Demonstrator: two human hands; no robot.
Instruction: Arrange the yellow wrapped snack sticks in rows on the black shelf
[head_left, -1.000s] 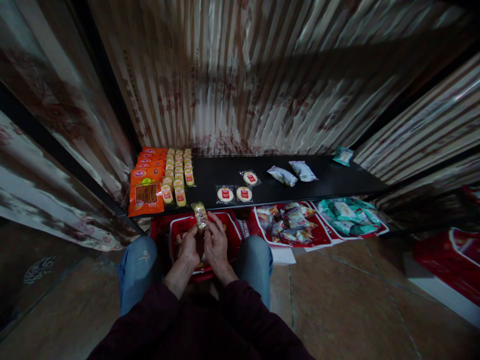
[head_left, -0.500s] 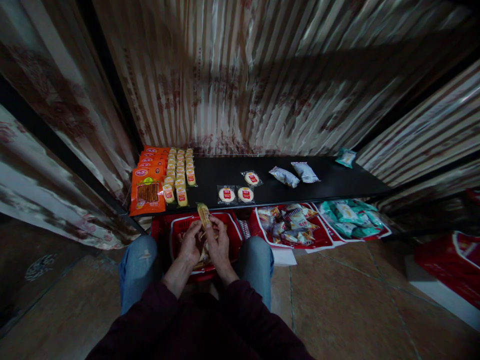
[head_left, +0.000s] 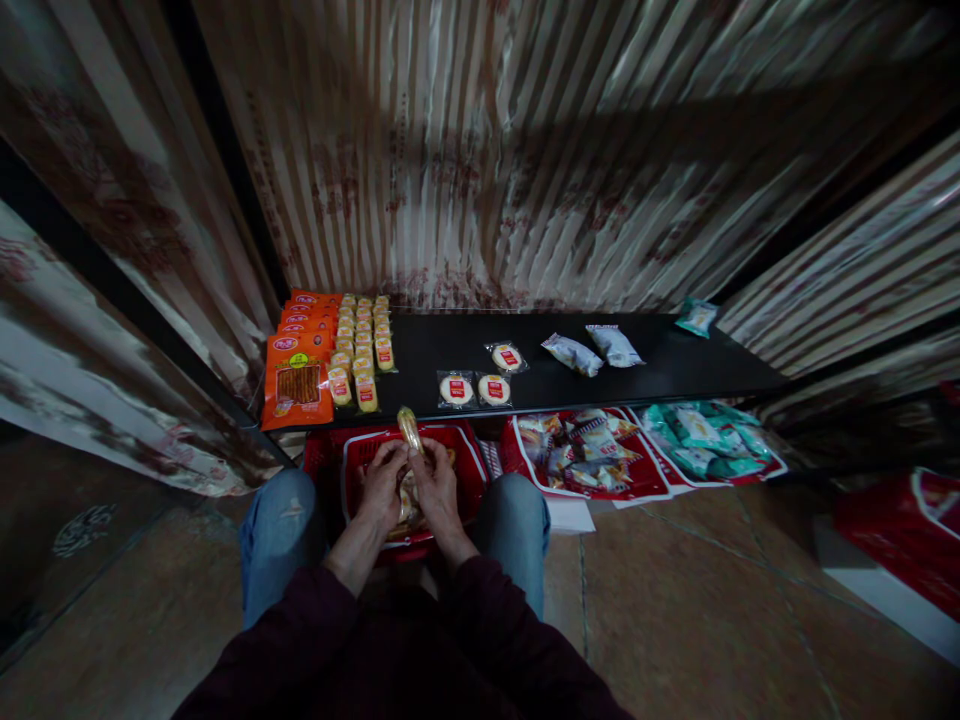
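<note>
Golden and glinting, the small packet (head_left: 409, 426), pinched by left hand (head_left: 381, 490) and right hand (head_left: 437, 492) together over the red basket (head_left: 472, 466), now shows a slimmer side than a second ago, so it's being turned, though gloom hides which face is up.

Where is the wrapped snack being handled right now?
In the head view, the yellow wrapped snack is left of centre, held between the left hand and right hand, above the red basket and near the black shelf.
</note>
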